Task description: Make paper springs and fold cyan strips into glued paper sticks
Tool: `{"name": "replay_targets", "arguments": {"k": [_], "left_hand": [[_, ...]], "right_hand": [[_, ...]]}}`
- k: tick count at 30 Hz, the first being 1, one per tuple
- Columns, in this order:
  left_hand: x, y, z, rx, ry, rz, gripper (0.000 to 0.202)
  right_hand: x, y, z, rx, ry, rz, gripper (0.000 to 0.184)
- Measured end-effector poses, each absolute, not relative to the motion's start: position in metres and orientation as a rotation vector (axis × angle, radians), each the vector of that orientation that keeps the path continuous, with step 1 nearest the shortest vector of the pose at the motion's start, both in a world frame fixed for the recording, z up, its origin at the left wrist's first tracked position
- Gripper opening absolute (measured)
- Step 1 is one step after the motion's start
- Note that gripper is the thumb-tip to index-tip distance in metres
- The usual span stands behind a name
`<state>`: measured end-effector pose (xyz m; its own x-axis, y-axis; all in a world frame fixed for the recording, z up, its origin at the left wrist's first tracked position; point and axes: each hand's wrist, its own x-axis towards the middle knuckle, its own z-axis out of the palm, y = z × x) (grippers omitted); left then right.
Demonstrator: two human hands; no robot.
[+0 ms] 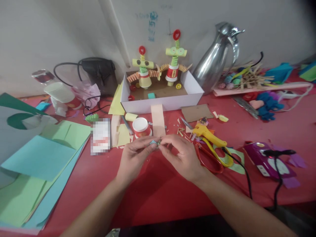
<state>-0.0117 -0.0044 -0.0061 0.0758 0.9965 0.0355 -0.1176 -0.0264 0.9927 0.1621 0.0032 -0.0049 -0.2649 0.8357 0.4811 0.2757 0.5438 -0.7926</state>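
My left hand (134, 158) and my right hand (182, 156) meet over the red table (153, 191), fingertips pinched together on a small folded piece of light blue paper (154, 142). Both hands are closed on it. Just beyond them stands an upturned red and white paper cup (141, 127) and a peach paper strip (158, 120). A yellow glue gun (209, 136) and red-handled scissors (209, 161) lie right of my right hand.
A white box (160, 102) at the back holds two paper-cup figures (144, 70) (174, 62). Green and blue paper sheets (39, 161) are stacked at left. A steel jug (217, 56), a purple case (268, 161) with black cable, and craft clutter sit to the right.
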Motion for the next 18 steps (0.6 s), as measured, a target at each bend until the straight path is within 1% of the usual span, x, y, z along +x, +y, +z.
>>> {"name": "replay_targets", "arguments": {"k": [6, 12, 16, 18], "left_hand": [[-0.0115, -0.0049, -0.0078, 1.169, 1.088, 1.257, 0.016], [-0.0119, -0.0066, -0.0105, 1.241, 1.125, 1.259, 0.017], [-0.0106, -0.0063, -0.0091, 1.314, 1.125, 1.264, 0.017], [-0.009, -0.006, -0.0076, 1.35, 1.106, 1.25, 0.02]], "right_hand": [[0.1606, 0.0022, -0.0047, -1.005, -1.712, 0.892, 0.004], [0.1598, 0.0024, -0.005, -1.002, -1.604, 1.059, 0.007], [0.1589, 0.0027, -0.006, -1.011, -1.533, 1.09, 0.008], [0.1586, 0.0029, -0.006, -1.02, -1.489, 1.086, 0.007]]}}
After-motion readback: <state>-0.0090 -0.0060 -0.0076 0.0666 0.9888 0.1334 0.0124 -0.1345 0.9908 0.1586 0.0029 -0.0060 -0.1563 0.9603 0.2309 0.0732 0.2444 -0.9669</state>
